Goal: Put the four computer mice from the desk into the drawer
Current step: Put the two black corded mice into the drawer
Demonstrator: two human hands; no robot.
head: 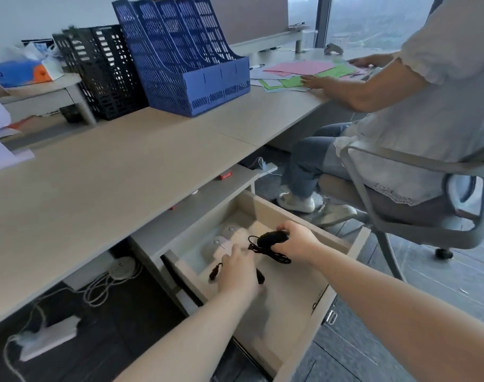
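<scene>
Both your hands were down inside the open drawer (345,244), under the edge of the desk (97,175). Your right hand (296,244) was closed around a black mouse (271,238), with the fingers curled over its far end and the thumb under it. The black mouse lay sideways, with its long side running left to right, and it stuck out to the left of your right hand. Its black cable (274,256) hung in a loose bunch just below it, over the drawer floor. I judged that the black mouse was held a little above the floor and not yet set down, though that was hard to be sure of. Two light-colored mice (230,232) already lay side by side at the back left of the drawer, just past your left hand (239,274). Your left hand was palm down, with the fingers bent and reaching toward the nearer light mouse. A dark cord end (214,272) poked out on its left and another dark bit showed on its right, so it may have been holding a mouse or a cable, but the hand hid it and I could not tell. No mouse could be seen on the desk top. The free floor lay to the right and front of the light mice, right under your right hand, so that hand was the nearer one for putting the black mouse down. The loose cable looked like it could snag or flop over the drawer side.
</scene>
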